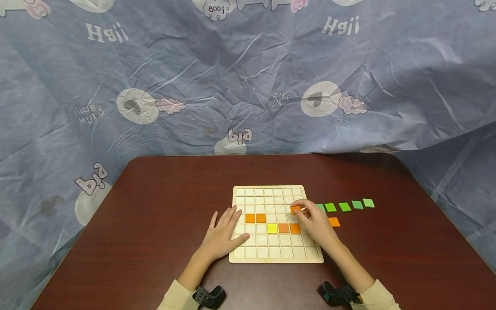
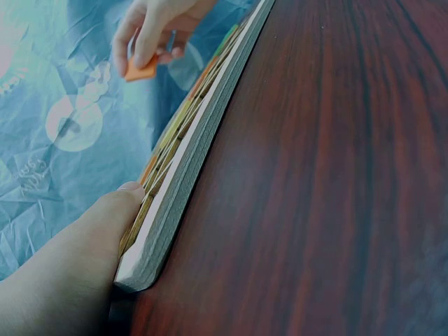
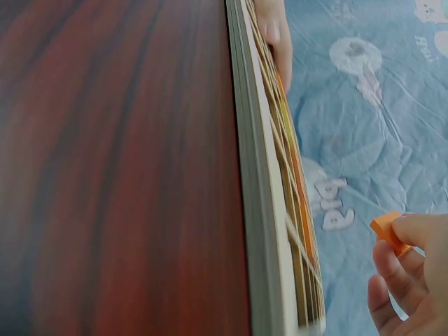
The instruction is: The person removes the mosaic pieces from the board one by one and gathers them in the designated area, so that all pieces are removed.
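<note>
A pale wooden grid board (image 1: 275, 255) lies on the table. My left hand (image 1: 223, 232) rests spread on its left edge, with the thumb over the lower squares. Between thumb and fingers, my right hand (image 1: 315, 221) pinches an orange square tile (image 3: 390, 231), raised above the right part of the board. Set in the grid are two orange tiles (image 1: 255, 218) side by side. One row nearer and further right sit a yellow tile (image 1: 272, 228), a light orange tile (image 1: 283, 228) and an orange tile (image 1: 295, 228).
Right of the board, several green tiles (image 1: 345, 207) lie in a slanting row on the dark red-brown table (image 1: 155, 224). An orange tile (image 1: 334, 222) lies nearer, partly behind my right hand. A blue-grey printed cloth (image 1: 217, 77) hangs behind the table.
</note>
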`<state>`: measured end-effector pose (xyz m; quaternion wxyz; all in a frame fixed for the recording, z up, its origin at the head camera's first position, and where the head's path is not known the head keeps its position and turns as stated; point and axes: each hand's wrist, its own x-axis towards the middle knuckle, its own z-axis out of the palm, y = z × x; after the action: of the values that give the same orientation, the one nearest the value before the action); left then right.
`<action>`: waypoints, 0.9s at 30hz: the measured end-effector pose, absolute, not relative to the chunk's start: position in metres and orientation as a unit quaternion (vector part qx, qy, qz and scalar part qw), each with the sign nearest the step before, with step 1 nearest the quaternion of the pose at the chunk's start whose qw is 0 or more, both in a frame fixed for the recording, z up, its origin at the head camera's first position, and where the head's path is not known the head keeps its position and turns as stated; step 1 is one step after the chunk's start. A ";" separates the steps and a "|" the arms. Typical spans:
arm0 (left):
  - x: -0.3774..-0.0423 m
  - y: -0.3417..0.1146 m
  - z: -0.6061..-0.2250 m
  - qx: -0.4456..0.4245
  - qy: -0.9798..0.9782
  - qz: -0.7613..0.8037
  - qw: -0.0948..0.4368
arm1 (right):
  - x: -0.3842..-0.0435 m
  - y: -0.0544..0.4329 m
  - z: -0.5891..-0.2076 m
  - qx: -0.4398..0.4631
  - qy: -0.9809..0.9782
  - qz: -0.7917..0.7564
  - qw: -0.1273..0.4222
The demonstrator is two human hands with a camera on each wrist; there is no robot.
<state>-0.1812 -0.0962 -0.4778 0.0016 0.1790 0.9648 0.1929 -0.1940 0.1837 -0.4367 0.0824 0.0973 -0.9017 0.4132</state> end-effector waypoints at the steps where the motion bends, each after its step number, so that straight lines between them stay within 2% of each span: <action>1: -0.181 -0.096 -0.478 0.179 0.965 0.192 0.002 | -0.194 0.188 -0.436 0.096 -0.903 0.409 0.088; 16: -0.182 -0.098 -0.477 0.185 0.963 0.195 0.000 | -0.181 0.244 -0.439 0.079 -0.914 0.376 0.132; 24: -0.182 -0.097 -0.478 0.182 0.964 0.195 0.000 | -0.179 0.263 -0.453 -0.018 -0.875 0.424 0.234; 27: -0.183 -0.097 -0.478 0.181 0.965 0.192 -0.002 | -0.181 0.268 -0.457 -0.048 -0.858 0.443 0.257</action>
<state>-0.1826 -0.0970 -0.4781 -0.0020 0.1810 0.9645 0.1922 -0.1806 0.2676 -0.4567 0.2568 -0.0482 -0.8575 0.4432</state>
